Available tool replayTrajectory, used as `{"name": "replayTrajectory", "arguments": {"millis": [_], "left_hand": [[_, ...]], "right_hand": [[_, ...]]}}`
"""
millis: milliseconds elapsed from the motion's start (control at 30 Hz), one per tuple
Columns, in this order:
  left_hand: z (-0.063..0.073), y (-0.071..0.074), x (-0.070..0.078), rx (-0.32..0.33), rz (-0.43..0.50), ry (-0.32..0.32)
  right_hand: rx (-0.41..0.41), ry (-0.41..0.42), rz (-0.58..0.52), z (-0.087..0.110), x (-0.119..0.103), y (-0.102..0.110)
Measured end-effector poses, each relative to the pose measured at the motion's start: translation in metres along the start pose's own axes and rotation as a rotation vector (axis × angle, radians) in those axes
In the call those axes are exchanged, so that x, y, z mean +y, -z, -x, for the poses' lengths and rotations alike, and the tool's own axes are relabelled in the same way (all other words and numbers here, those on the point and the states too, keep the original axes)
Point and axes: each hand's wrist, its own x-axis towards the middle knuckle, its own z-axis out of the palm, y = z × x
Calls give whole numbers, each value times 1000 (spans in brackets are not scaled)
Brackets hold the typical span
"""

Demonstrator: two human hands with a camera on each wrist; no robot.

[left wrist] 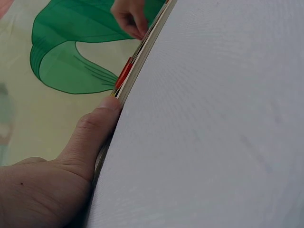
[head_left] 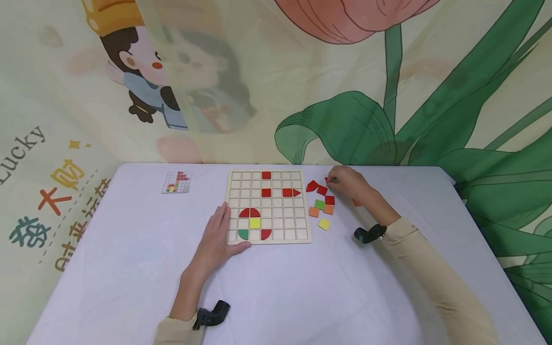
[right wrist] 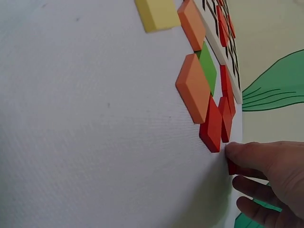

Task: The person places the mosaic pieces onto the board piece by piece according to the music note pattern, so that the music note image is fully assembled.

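Note:
My left hand point(head_left: 212, 242) rests at the near left corner of the wooden grid board point(head_left: 306, 211). Its straight fingers lie along the left side and the thumb point(left wrist: 92, 130) presses the near edge. Red squares, a red triangle, red and green quarter-circles and a yellow square point(head_left: 255, 223) sit in the board's cells. Beyond the board's right side, my right hand point(head_left: 348, 183) pinches a red tile point(right wrist: 232, 167) low at the tabletop. The fingers hide most of that tile. Its thumb shows in the right wrist view.
Loose red tiles, a green tile point(head_left: 319, 204), orange tiles point(head_left: 314, 212) and a yellow tile point(head_left: 324, 224) lie right of the board. Another orange tile point(head_left: 356, 202) lies partly under the right forearm. A small pattern card point(head_left: 169, 182) lies at the back left. A printed cloth hangs behind the table.

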Motion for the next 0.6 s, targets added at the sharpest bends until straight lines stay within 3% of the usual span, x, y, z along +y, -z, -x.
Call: {"name": "replayTrajectory", "arguments": {"millis": [367, 500, 600], "left_hand": [[0, 0, 0, -2, 10, 6], [0, -1, -1, -1, 6, 4], [0, -1, -1, 1, 6, 3]], "right_hand": [[63, 7, -76, -3, -1, -5], [75, 39, -150, -7, -18, -5], [49, 114, -156, -14, -38, -7]]}}
